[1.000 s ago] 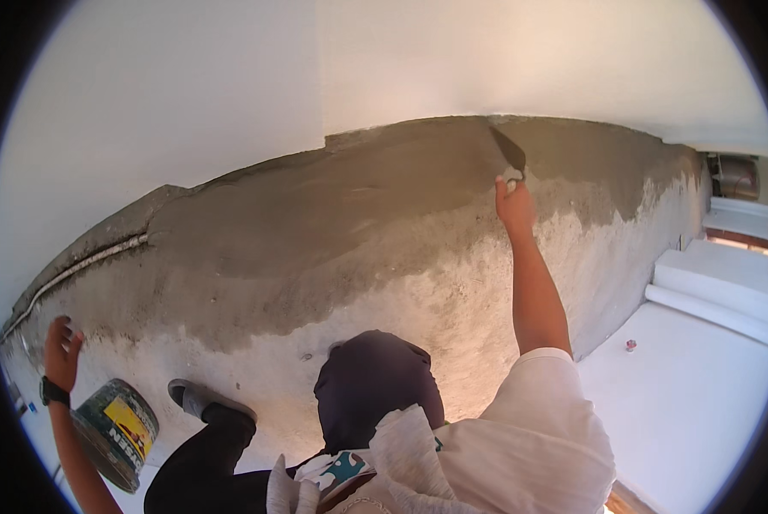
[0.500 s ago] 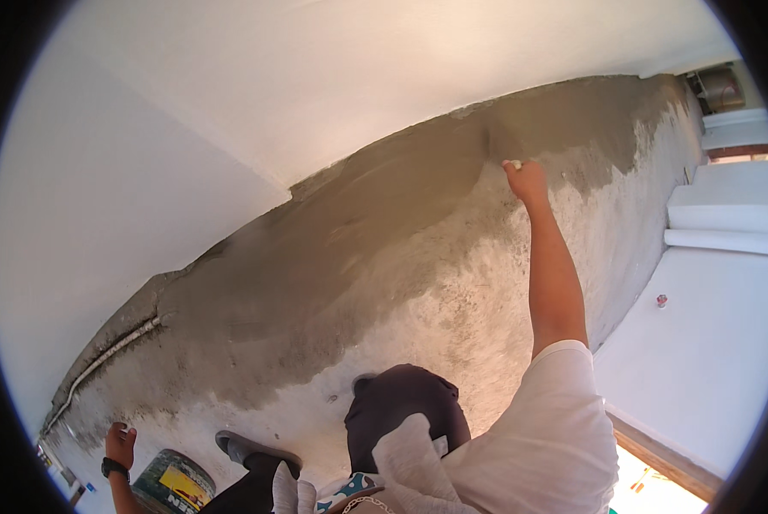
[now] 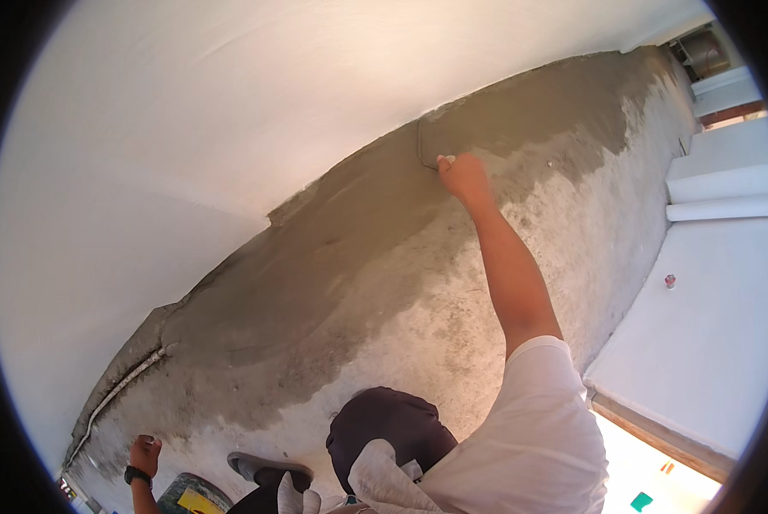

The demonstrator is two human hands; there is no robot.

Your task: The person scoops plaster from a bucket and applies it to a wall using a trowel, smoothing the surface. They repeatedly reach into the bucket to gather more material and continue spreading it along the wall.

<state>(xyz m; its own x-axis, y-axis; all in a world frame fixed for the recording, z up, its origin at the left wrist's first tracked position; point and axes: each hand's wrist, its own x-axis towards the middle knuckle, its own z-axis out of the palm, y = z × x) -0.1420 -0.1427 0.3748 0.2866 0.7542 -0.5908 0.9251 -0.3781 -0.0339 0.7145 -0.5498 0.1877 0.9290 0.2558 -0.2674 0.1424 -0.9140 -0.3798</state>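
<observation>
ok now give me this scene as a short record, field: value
right hand: grips a thin dark metal trowel, blade seen nearly edge-on
work surface: rough grey cement band, trowel over its upper part
left hand: nothing visible in it; black wristwatch on the wrist
beside left hand: dark green round bucket with yellow label, partly cut off by the frame
band's left end: thin pale pipe alongside

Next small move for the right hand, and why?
I'd probably draw the trowel a short way left along the upper edge of the grey coat. The right hand grips it with the blade close to the white wall, and that border looks ragged farther left, at the step.
</observation>
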